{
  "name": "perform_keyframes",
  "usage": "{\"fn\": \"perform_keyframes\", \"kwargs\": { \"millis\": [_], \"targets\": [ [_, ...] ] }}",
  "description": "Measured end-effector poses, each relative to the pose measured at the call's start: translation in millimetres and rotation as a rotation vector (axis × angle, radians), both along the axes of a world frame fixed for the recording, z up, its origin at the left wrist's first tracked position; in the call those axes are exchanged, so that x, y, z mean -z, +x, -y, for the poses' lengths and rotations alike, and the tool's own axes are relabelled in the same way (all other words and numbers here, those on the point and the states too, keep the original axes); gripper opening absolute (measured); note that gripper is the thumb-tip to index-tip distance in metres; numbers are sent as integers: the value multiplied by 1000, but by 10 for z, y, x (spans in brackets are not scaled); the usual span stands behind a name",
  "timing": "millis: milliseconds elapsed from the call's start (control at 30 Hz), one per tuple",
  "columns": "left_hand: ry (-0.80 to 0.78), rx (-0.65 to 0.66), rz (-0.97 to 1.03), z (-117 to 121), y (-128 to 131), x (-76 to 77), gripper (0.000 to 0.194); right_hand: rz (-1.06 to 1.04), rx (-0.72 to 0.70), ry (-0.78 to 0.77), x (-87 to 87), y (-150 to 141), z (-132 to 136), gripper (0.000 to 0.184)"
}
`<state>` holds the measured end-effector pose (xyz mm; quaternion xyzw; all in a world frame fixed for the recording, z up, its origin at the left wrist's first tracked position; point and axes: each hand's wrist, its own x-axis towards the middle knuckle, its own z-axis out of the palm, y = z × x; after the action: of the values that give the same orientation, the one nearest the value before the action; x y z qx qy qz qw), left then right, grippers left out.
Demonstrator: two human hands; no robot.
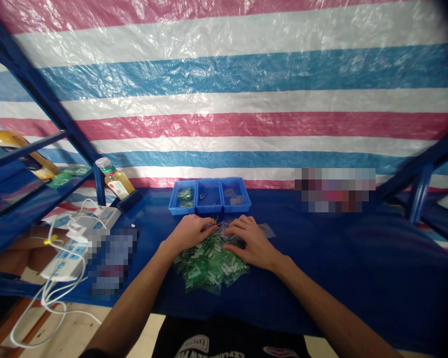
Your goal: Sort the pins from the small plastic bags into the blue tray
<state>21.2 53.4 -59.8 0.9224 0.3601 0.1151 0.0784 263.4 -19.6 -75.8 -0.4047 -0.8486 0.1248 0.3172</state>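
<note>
A pile of small green plastic packets [209, 266], with pale slim pieces visible in them, lies on the blue table in front of me. My left hand [192, 232] is at the pile's far left edge, its thumb and fingers pinched together; what they hold, if anything, is too small to make out. Opposite it, my right hand [250, 241] curves over the pile's far right side, thumb and fingers apart. Between the hands are clear plastic bags [226, 228], partly hidden by my fingers. Just beyond stands a blue three-part tray [208, 209] with green packets, a few thin pieces and small clear packets in its compartments.
To the left are a phone-like blurred object [114, 261], white power strips [65, 258] with tangled cables, and a bottle [115, 181]. A clear packet [267, 230] lies right of my right hand. Blue metal posts [420, 194] flank the table; a striped sheet hangs behind.
</note>
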Motion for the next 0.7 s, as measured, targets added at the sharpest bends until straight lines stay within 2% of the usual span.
{"fn": "perform_keyframes", "kwargs": {
  "millis": [67, 133, 267, 500, 700],
  "targets": [
    [2, 11, 3, 2, 2, 6, 27, 28, -85, -35, -77, -4, 47, 28],
    [8, 23, 11, 6, 3, 7, 27, 52, -176, -52, -135, -4, 89, 42],
    [18, 45, 27, 13, 6, 9, 28, 150, -212, -75, -180, -2, 144, 59],
    [42, 52, 50, 21, 15, 11, 29, 263, -212, -123, -172, -15, 149, 53],
    [53, 63, 78, 26, 21, 20, 26, 212, -230, -166, -167, -42, 156, 38]
  ]
}}
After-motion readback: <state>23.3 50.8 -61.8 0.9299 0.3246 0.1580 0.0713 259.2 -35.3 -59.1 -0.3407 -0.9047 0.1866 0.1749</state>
